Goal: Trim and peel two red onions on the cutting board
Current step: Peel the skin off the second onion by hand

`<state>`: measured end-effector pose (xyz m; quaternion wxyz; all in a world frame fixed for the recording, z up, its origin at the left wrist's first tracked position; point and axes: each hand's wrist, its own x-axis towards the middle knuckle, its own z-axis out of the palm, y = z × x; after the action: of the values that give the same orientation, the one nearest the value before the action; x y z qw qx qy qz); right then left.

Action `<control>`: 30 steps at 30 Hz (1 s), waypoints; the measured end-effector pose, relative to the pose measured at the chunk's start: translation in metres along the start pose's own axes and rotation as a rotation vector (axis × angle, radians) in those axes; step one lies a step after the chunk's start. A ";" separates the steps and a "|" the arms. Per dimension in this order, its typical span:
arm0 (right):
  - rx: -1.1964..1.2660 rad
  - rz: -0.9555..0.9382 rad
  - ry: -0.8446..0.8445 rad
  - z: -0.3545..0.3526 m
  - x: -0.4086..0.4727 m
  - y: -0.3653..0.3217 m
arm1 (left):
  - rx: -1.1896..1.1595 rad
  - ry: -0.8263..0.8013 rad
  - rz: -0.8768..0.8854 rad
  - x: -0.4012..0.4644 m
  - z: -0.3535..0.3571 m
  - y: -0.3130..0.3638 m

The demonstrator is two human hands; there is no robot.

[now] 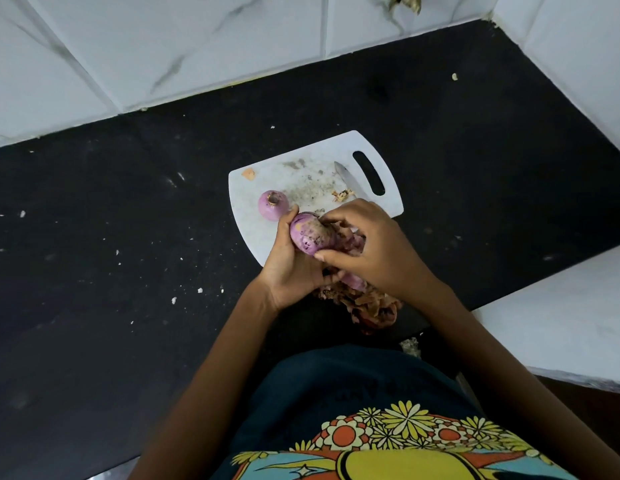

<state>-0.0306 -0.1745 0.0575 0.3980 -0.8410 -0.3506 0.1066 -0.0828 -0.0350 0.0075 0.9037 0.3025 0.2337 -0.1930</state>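
Right now my left hand (290, 268) cups a red onion (311, 237) from below, fingers curled round its smooth, purple, dirt-smudged skin, while my right hand (367, 244) pinches at the onion from the other side, thumb under it and fingertips at its top end. Dry, papery brown peel (365, 306) hangs crumpled beneath my hands, over the near edge of the counter. A second onion (273, 205), round and glossy pink with a trimmed ring on top, sits on the white plastic cutting board (267, 174), just beside my left thumb. The board is rounded at the corners, has a slotted handle, and is scattered with gritty brown crumbs. A knife (348, 180) lies on it near the handle slot, partly hidden by my right hand. Beneath everything is a black speckled counter (111, 220), backed by white marble-veined tiles (163, 46).
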 end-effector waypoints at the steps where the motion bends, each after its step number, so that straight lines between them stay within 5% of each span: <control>1: 0.020 0.008 0.003 0.000 0.001 -0.002 | 0.024 0.003 0.003 0.000 0.001 0.001; 14: 0.310 0.140 -0.035 -0.011 0.006 0.000 | 0.092 -0.101 -0.047 -0.003 0.000 0.002; 23: 0.312 0.152 -0.087 -0.015 0.003 0.001 | 0.128 -0.050 -0.011 -0.001 -0.001 0.004; 30: 0.396 0.244 0.032 -0.015 0.004 0.009 | 0.074 0.020 0.041 -0.001 -0.005 0.001</control>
<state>-0.0161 -0.1849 0.0612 0.5450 -0.7842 -0.2122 0.2072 -0.0850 -0.0311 0.0054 0.8932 0.3424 0.2293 -0.1801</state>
